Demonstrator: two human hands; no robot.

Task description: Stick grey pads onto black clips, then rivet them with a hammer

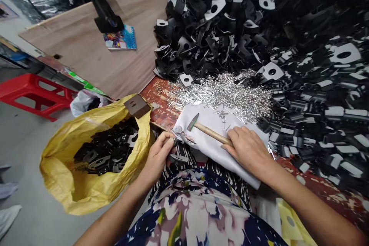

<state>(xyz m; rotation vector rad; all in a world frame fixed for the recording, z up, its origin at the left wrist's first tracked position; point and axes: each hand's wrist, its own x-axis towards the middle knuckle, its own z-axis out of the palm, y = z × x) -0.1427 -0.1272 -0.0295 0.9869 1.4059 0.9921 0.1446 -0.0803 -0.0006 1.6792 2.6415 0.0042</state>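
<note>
Our right hand (pixel 248 148) grips the hammer (pixel 208 130) on the white cloth (pixel 213 150); left hand (pixel 158 155) pinches a black bracket (pixel 178 157) at the table edge (pixel 161 117).

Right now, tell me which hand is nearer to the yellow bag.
Left. The left hand is just beside the yellow bag, at its right edge. The right hand is farther right, gripping the hammer on the white cloth.
</note>
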